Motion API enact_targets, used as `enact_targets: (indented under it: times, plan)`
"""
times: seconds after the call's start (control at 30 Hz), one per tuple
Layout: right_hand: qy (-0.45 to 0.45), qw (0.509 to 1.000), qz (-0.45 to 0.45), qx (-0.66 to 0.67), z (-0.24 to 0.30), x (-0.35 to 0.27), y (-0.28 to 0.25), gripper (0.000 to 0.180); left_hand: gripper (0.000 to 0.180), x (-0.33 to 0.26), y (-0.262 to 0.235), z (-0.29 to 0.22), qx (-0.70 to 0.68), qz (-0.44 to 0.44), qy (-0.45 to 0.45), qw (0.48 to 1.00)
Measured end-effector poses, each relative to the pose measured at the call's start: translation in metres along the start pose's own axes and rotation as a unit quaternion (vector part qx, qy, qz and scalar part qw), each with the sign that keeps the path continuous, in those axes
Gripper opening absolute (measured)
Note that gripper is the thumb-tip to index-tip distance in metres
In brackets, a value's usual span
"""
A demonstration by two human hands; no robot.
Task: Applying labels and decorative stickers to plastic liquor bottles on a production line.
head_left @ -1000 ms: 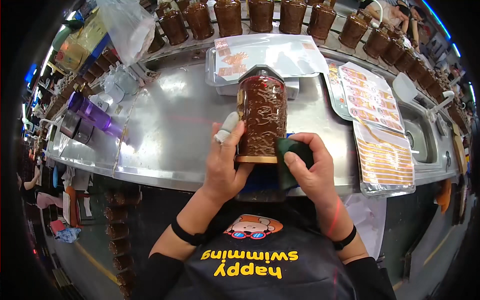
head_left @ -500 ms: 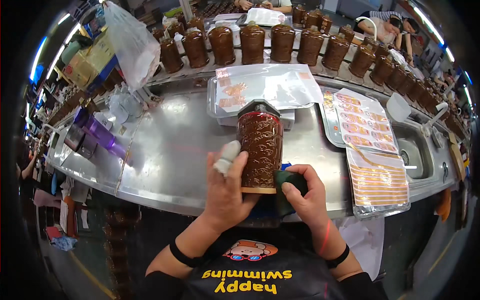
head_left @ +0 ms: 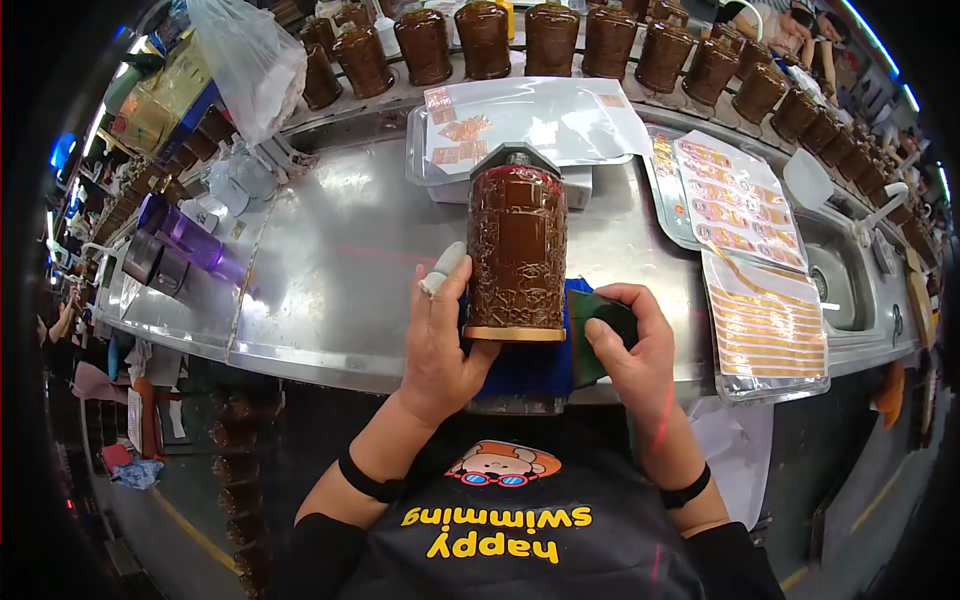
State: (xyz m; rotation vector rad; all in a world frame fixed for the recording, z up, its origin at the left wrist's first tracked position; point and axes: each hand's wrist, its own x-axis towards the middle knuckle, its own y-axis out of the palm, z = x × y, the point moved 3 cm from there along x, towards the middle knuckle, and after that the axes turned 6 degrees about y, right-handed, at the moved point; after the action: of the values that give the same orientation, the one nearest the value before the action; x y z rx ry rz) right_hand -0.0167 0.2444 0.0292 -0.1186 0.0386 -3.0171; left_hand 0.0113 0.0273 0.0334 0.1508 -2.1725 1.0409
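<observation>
Head view: at a steel desk (head_left: 330, 270), a worker steadies a tall brown carved jar (head_left: 517, 250) with a grey cap, which lies tilted away from the body over a blue cloth (head_left: 530, 360) at the near edge. The left hand (head_left: 440, 340) is closed around the jar's lower left side near its gold base rim, one fingertip wrapped in white tape, apparently to keep the piece from rolling. The right hand (head_left: 630, 345) is clamped on a dark green pad (head_left: 600, 320), pressed just beside the jar's base, as if for wiping or polishing.

Behind the jar, a clear tray (head_left: 610, 140) holds sheets with small orange labels. To the right, more label sheets (head_left: 735, 200) lie beside a sink (head_left: 840, 285). A row of matching brown jars (head_left: 560, 40) lines the far edge; what they contain cannot be seen. Purple cups (head_left: 180, 235) stand to the left, below a hanging plastic bag (head_left: 245, 60).
</observation>
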Motion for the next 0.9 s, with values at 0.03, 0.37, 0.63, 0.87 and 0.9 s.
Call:
enact_targets:
  times: [0.03,0.37,0.63,0.87,0.9]
  plan:
    - [0.003,1.000,0.001,0.002,0.007,-0.001,0.003,0.028,0.061,-0.001,0.000,0.000,0.001,-0.009,0.001,1.000]
    - [0.053,0.988,0.037,0.141,0.002,-0.002,0.000,0.027,0.020,-0.014,-0.019,-0.026,0.065,-0.031,0.222,0.972]
    - [0.031,0.998,-0.003,0.048,0.009,0.002,-0.014,0.026,0.015,0.029,-0.002,-0.046,0.095,0.052,0.359,0.927]
    - [-0.207,0.929,-0.012,-0.306,0.065,0.056,-0.055,0.035,0.020,0.008,-0.022,-0.026,-0.014,-0.028,0.192,0.981]
    - [-0.165,0.932,-0.010,-0.322,0.069,0.078,-0.056,0.037,0.019,0.004,-0.027,-0.017,-0.041,-0.054,0.120,0.990]
